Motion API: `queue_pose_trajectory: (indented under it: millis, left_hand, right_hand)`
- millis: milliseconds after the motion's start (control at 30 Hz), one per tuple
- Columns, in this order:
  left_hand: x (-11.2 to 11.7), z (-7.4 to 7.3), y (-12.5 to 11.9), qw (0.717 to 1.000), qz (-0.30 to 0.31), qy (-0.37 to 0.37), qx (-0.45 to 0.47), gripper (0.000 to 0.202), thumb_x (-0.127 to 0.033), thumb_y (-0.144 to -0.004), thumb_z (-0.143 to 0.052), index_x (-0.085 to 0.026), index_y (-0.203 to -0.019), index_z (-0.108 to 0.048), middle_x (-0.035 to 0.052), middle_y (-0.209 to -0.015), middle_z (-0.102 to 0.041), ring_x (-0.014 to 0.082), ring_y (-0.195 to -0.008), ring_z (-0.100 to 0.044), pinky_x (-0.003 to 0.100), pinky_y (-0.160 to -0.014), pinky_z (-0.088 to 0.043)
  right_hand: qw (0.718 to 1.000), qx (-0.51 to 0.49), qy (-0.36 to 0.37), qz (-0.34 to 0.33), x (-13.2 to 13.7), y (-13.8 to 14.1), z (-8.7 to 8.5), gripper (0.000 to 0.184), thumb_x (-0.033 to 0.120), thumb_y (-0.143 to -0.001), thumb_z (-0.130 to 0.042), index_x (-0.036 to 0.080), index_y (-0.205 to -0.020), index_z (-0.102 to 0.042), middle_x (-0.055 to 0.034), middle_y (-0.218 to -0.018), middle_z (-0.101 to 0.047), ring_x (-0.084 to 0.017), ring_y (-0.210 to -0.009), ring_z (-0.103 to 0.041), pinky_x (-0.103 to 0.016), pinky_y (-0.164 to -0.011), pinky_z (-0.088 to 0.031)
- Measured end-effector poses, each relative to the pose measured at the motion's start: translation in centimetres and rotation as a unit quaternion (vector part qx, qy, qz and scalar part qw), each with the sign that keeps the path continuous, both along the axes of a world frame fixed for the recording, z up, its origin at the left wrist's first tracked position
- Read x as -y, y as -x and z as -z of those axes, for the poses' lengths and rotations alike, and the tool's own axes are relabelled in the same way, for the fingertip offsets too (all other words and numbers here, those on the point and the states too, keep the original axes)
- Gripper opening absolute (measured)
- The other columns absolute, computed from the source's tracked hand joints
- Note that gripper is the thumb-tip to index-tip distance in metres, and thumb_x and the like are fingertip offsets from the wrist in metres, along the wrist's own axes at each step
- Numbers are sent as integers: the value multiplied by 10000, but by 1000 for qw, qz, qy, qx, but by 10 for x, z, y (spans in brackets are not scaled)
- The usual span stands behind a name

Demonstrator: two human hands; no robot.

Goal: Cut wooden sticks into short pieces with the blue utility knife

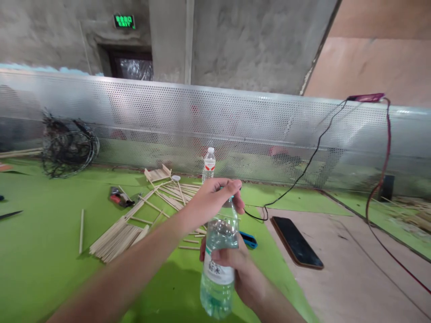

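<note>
While my right hand wraps the water bottle upright above the green table, my left hand pinches its cap. I'd judge a firm lower grip and a level twist would avoid spilling near the phone.

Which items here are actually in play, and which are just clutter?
In play:
- water bottle, gripped around the body by the right hand
- its cap end, covered by the left hand

Lying about:
- second bottle, upright at the back
- wooden sticks
- phone
- black cable
- wire tangle
</note>
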State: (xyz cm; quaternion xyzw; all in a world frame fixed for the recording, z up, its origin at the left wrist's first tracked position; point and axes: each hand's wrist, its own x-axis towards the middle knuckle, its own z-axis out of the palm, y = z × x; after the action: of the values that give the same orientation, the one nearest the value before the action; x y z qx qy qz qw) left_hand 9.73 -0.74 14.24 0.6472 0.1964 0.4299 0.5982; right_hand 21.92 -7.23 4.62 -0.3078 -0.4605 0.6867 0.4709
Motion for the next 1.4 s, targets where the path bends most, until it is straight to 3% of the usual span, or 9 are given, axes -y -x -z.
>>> queue_pose_trajectory:
  millis: [100, 333, 500, 600, 900, 967, 1133, 1267, 1400]
  left_hand:
    - [3, 3, -2, 999, -27, 24, -12, 377, -473, -931, -639, -163, -719, -620, 42, -677, -680, 137, -621, -664, 282, -675, -490]
    - [2, 6, 2, 972, 171, 116, 111, 431, -480, -912, -671, -190, -660, -477, -63, -533, -514, 107, -555, -623, 284, -703, -496]
    - [4, 4, 1, 992, 42, 116, 22, 260, -403, -860, -740, -201, -889, -579, -5, -664, -669, 158, -643, -698, 258, -612, -496]
    - [4, 3, 1, 993, 21, 111, -13, 265, -394, -866, -732, -182, -835, -577, 41, -714, -712, 151, -640, -692, 259, -614, -504]
    - [16, -1, 8, 936, 314, 127, 91, 353, -380, -836, -771, -202, -716, -491, -65, -548, -505, 119, -591, -625, 310, -754, -500]
    - [15, -1, 6, 945, 292, 122, 79, 335, -368, -847, -755, -200, -715, -497, -53, -565, -529, 129, -599, -640, 299, -704, -499]
    - [4, 7, 1, 990, 55, 123, 36, 305, -293, -812, -775, -191, -728, -500, -24, -611, -618, 133, -594, -665, 245, -577, -460]
    - [-2, 14, 0, 984, 103, 144, 29, 313, -335, -853, -736, -199, -734, -480, -62, -556, -527, 120, -561, -635, 249, -573, -448]
    - [-2, 11, 2, 997, 70, 37, 12, 302, -451, -933, -643, -196, -823, -526, 0, -732, -623, 157, -735, -679, 334, -790, -512]
  right_hand:
    - [997, 59, -17, 44, -1, 1, -4, 377, 246, -543, -853, 184, -866, -668, -26, -768, -681, -188, -727, -620, -346, -720, -476]
    - [962, -145, 63, -225, 6, -4, 9, 539, 269, -555, -799, 172, -1066, -656, -35, -852, -720, -181, -721, -676, -296, -668, -480]
    - [969, -142, 48, -196, 3, -3, 8, 449, 295, -613, -768, 172, -1036, -682, -33, -867, -715, -170, -757, -669, -292, -712, -487]
    - [980, -81, 38, -178, 2, -5, 7, 392, 310, -638, -776, 155, -989, -697, -50, -896, -718, -180, -814, -673, -302, -748, -490]
    - [923, -150, 39, -353, 5, -1, 14, 671, 389, -469, -940, 225, -1017, -592, 3, -787, -714, -159, -626, -659, -276, -599, -499]
    - [932, -143, 33, -332, 6, 0, 11, 660, 369, -488, -928, 225, -1039, -595, -6, -823, -724, -167, -656, -668, -291, -630, -508]
    - [990, -69, 47, -114, 4, -1, 4, 455, 260, -581, -818, 205, -997, -644, -12, -853, -712, -176, -776, -662, -318, -761, -480]
    - [987, -29, 84, -130, 4, -3, 9, 445, 280, -538, -819, 179, -950, -684, -32, -870, -710, -194, -809, -657, -346, -792, -472]
    - [989, -21, 45, -137, 8, -4, 6, 503, 297, -555, -827, 189, -1024, -682, -51, -931, -723, -224, -850, -668, -391, -824, -485]
